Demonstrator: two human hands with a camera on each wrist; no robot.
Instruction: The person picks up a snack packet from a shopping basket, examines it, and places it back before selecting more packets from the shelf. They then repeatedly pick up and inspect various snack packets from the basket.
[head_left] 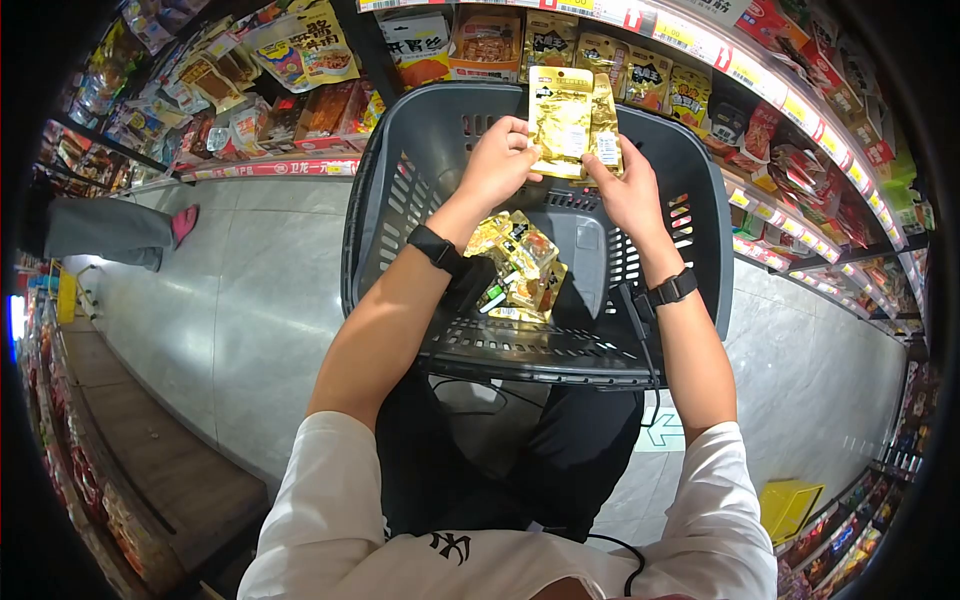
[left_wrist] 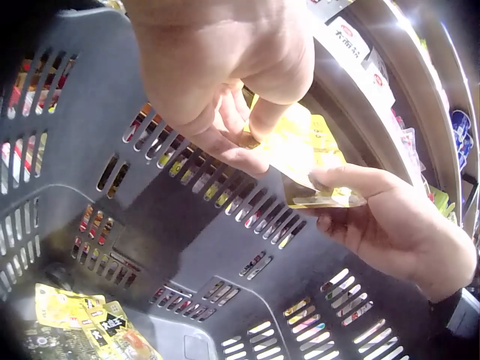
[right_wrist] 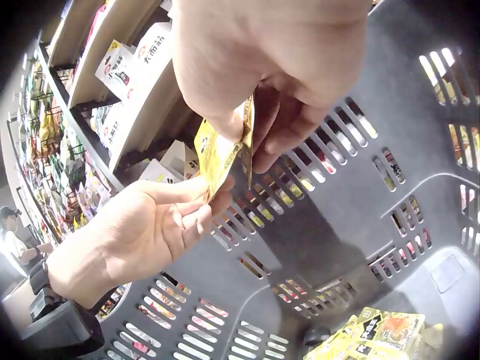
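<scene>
Above the far rim of a dark grey shopping basket, two gold snack pouches are held up, overlapping each other. My left hand pinches the left pouch at its lower left edge. Thumb and fingers of my right hand pinch the right pouch near its bottom. In the right wrist view the pouches stand nearly edge-on between the right hand and the left hand. Several more gold pouches lie in a loose pile on the basket floor.
Shelves with price strips curve behind and right of the basket, packed with snack packets. More packets fill the left shelf. A person's leg shows in the aisle at left. A yellow crate stands on the floor at right.
</scene>
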